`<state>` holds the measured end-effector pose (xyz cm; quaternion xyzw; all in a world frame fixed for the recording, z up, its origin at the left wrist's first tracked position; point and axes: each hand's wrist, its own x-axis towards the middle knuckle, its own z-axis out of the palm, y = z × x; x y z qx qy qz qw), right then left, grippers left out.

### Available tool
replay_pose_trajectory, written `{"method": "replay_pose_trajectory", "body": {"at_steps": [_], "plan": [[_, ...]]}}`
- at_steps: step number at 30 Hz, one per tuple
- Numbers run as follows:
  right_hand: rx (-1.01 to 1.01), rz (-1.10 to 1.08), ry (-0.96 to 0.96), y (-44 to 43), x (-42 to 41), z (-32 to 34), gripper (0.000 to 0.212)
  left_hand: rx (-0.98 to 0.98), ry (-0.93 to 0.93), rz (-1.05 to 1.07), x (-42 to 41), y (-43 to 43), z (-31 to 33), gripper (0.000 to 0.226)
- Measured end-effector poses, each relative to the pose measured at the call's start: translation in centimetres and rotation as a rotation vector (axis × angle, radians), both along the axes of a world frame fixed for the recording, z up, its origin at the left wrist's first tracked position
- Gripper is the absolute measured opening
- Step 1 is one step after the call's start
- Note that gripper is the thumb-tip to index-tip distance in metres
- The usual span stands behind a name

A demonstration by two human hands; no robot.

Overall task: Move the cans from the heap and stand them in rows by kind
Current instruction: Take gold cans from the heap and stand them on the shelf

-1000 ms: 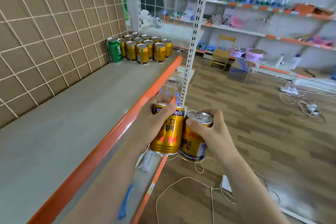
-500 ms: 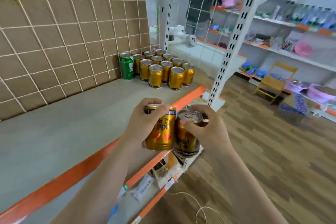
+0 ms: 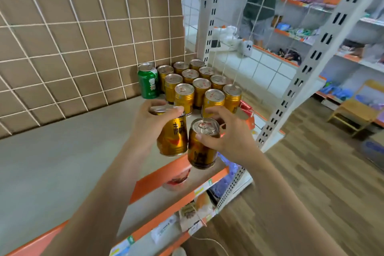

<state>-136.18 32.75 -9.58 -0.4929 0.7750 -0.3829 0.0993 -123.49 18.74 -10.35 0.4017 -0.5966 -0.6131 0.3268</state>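
Note:
My left hand grips a gold can from above, held upright over the shelf's front edge. My right hand holds a second gold can by its side, just right of the first and slightly lower. Both cans touch or nearly touch. Beyond them, several gold cans stand in rows at the shelf's far right corner. One green can stands at the left end of that group, against the back panel.
The grey shelf has an orange front lip and a brown back panel behind a white wire grid. A white perforated upright rises on the right. Lower shelves with packets lie below. A person stands behind the far mesh.
Both hands have carried the two gold cans forward, close to the standing rows. The view has turned left and nearer to the shelf corner.

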Motion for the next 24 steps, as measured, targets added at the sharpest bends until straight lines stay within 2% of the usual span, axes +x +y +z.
{"method": "replay_pose_trajectory", "body": {"at_steps": [4,8,11,13,14,18,24], "plan": [[0.081,0.046,0.049,-4.2,-3.2,0.6,0.061,0.012,0.023,0.037,-1.9,-3.5,0.1,0.041],[0.191,0.135,0.226,-8.2,-5.4,0.9,0.065,0.033,0.058,0.049,-2.9,-6.1,0.0,0.041],[0.311,0.23,0.258,-10.2,-6.6,0.9,0.069,0.072,0.029,0.077,-2.9,-7.5,-0.2,0.073],[0.365,0.281,0.27,-11.0,-7.2,0.9,0.07,0.086,0.02,0.1,-3.0,-8.2,-0.2,0.085],[0.375,0.305,0.268,-11.2,-7.4,0.8,0.07,0.099,0.019,0.117,-3.1,-8.5,-0.2,0.082],[0.386,0.405,0.256,-11.5,-8.8,0.3,0.069,0.134,0.024,0.182,-4.1,-9.3,-0.4,0.042],[0.381,0.567,0.316,-11.5,-10.3,0.3,0.053,0.188,0.029,0.251,-5.8,-8.7,-0.9,0.04]]}}
